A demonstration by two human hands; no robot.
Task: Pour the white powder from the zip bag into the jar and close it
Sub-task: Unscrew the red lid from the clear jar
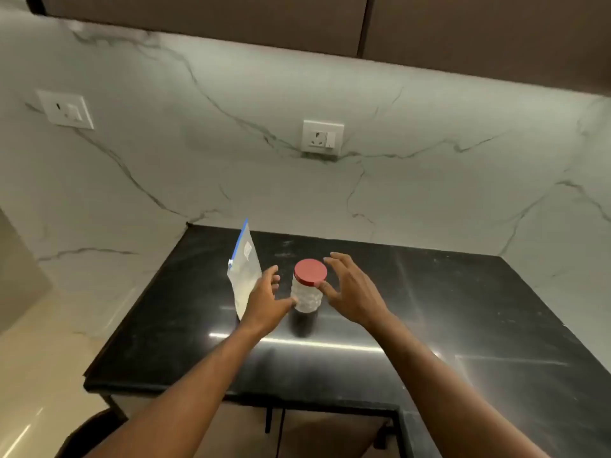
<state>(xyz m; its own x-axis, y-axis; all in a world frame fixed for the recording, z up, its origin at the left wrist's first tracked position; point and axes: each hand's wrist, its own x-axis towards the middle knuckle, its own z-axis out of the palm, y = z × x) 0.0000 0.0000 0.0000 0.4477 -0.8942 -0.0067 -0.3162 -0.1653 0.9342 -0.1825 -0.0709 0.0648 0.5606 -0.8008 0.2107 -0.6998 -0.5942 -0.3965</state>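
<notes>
The left hand [266, 300] is spread, thumb touching the side of the one clear ribbed plastic jar [305, 304]; whether it grips is unclear. The right hand [352, 294] is spread too, thumb at the jar's round red lid [310, 272], which is on. One blue-zippered clear bag of white powder [243, 279] stands just left. The black polished stone counter [463, 309] lies bare rightward; its front edge is near.

A glossy black stone counter [429, 309] carries an upright zip bag [244, 269] beside a red-lidded jar [305, 297]
</notes>
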